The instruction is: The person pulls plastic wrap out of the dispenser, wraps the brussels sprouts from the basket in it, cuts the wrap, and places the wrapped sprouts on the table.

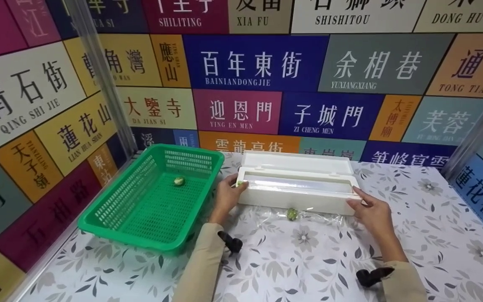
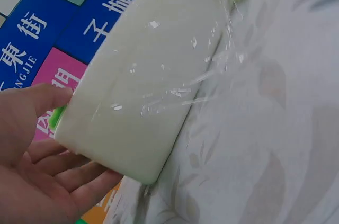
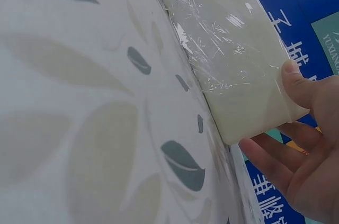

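A long white cling film dispenser [image 1: 296, 200] stands on the table with its lid [image 1: 298, 162] folded open at the back. Inside lies a roll of clear film [image 1: 304, 184]. My left hand [image 1: 226, 196] grips the left end, its thumb by a small green piece [image 2: 55, 118] on the box edge. At the opposite end, my right hand [image 1: 372, 211] holds the corner, thumb on top and fingers round the side. Loose clear film [image 3: 212, 49] drapes down the front onto the table. A small green vegetable [image 1: 292, 214], resembling a Brussels sprout, lies at the film against the box front.
Left of the dispenser stands a green plastic basket [image 1: 141, 242] with a small pale-green round vegetable [image 1: 179, 181] inside. A floral cloth [image 1: 283, 272] covers the table. Behind rises a wall of coloured signs [image 1: 254, 63], with clear upright edges at both corners.
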Demonstrator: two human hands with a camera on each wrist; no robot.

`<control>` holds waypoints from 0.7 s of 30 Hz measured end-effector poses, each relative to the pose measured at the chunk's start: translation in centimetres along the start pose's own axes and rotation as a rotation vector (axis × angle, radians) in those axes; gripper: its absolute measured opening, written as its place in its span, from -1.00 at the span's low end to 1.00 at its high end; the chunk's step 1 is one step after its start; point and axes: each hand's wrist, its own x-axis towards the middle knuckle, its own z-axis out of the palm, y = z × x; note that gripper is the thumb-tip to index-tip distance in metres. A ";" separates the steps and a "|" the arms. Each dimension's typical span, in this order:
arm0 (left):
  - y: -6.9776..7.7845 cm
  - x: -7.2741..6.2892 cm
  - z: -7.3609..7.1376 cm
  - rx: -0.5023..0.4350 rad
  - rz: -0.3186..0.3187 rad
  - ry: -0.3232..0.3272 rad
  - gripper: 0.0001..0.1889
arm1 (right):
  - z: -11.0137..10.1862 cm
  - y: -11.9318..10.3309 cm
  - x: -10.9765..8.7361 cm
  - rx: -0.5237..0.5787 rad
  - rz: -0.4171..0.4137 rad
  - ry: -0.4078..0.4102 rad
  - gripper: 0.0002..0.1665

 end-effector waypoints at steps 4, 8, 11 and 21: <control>0.2 -0.4 0.4 0.021 -0.005 0.110 -0.47 | -0.1 -0.4 0.1 -0.005 0.009 -0.040 -0.22; 0.6 -1.2 0.7 0.041 -0.058 0.207 -0.53 | -0.4 -0.7 0.1 -0.019 0.003 -0.074 -0.19; 1.3 -1.8 0.8 0.051 -0.100 0.230 -0.54 | -0.6 -0.8 0.0 -0.018 -0.007 -0.078 -0.20; 2.3 -4.0 -0.9 -0.010 -0.188 0.186 -0.57 | -1.3 -1.3 -0.1 -0.008 0.042 -0.108 -0.20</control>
